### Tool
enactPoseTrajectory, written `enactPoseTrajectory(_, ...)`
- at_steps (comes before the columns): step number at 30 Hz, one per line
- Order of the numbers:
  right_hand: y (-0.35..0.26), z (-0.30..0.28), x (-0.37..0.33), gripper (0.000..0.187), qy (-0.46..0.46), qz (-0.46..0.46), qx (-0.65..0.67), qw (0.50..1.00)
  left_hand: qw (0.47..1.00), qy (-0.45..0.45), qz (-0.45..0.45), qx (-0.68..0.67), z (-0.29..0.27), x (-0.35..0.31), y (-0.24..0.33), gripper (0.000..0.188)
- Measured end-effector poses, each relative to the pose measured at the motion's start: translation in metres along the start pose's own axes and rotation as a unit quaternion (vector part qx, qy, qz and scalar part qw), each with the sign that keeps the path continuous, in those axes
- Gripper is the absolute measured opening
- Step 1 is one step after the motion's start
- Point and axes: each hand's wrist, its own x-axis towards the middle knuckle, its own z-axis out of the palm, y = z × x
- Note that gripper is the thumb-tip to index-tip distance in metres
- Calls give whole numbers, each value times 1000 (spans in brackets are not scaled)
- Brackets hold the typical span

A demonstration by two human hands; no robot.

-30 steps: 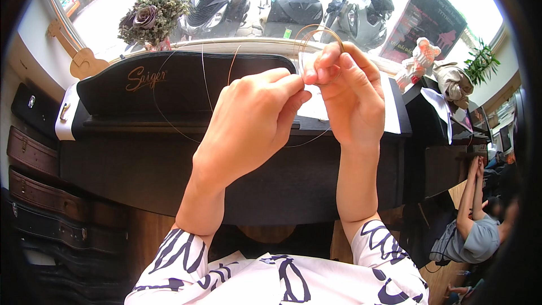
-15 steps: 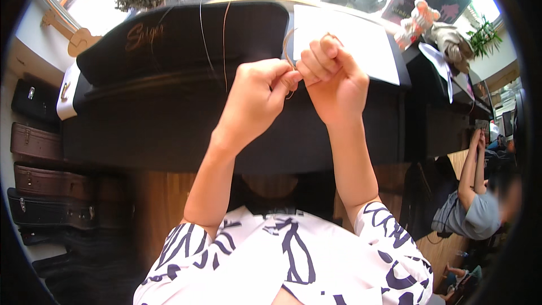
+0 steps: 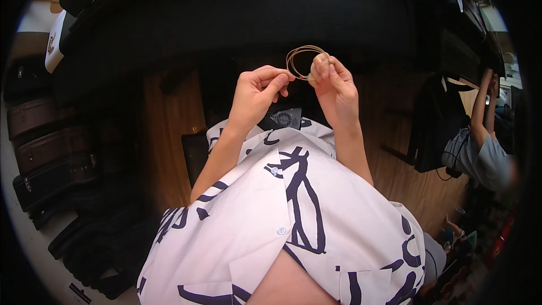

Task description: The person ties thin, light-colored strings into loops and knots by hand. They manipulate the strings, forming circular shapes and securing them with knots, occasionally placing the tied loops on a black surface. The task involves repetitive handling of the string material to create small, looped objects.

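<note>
A coiled guitar string point(image 3: 298, 49), thin and gold-coloured, is held up between my hands in front of my chest. My left hand point(image 3: 257, 91) is closed, thumb and forefinger pinching the coil's left side. On the other side, the fingers of my right hand point(image 3: 337, 86) are closed round the coil's right edge. Several turns of the wire form a loose ring above my fingertips. A small reddish spot shows on its lower part. The fingers hide where the wire's ends are.
A black-covered table point(image 3: 243, 17) stands ahead of me. Several instrument cases point(image 3: 53, 144) are stacked on the left. A black chair point(image 3: 437, 124) is at the right, and beyond it another person point(image 3: 477, 147) in a grey-blue top sits with arms stretched forward.
The view has tilted down, and my hands have drawn nearer to my body. The wire now shows as a wider ring. The straight strings over the black case are out of view.
</note>
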Motion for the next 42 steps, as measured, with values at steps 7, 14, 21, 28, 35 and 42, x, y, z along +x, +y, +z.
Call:
enactPoseTrajectory(7, -11, 20, -17, 26, -4, 19, -16, 1000, 994, 36, 79, 73, -8, -19, 5, 11)
enactPoseTrajectory(14, 6, 48, -5, 27, 44, 69, -5, 997, 996, 14, 70, -45, -6, -26, 4, 15)
enactPoseTrajectory(21, 29, 60, -3, 25, 103, 69, -137, 983, 995, -1, 22, -96, -15, -29, 11, 15)
enactPoseTrajectory(28, 31, 47, 1, 26, 106, 35, -148, 983, 995, -77, 70, 5, -27, -18, -3, 10)
enactPoseTrajectory(35, 27, 42, 3, 26, 137, -37, -228, 963, 993, -76, -12, -85, -19, -19, 8, 16)
enactPoseTrajectory(42, 24, 40, 2, 26, 140, -87, -319, 933, 994, 30, -20, -99, -12, -16, 3, 19)
